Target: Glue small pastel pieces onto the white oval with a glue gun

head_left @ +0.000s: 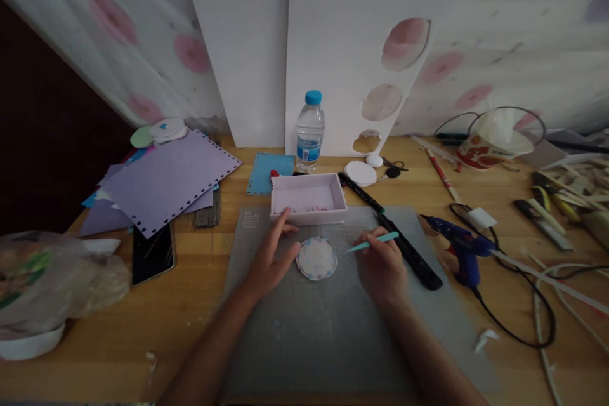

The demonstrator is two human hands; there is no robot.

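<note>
Round disc (316, 258) lies just right of our left hand (270, 263), the nearer one, its fingers spread and empty; our right hand (384, 266) pinches a teal tool (391, 236).

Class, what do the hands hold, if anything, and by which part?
The right hand holds a teal tool near its middle; the left hand, apparently nothing.

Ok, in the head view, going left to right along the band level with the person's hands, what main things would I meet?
Plastic bag, phone, left hand, round disc, right hand holding a thin teal tool, blue glue gun.
</note>
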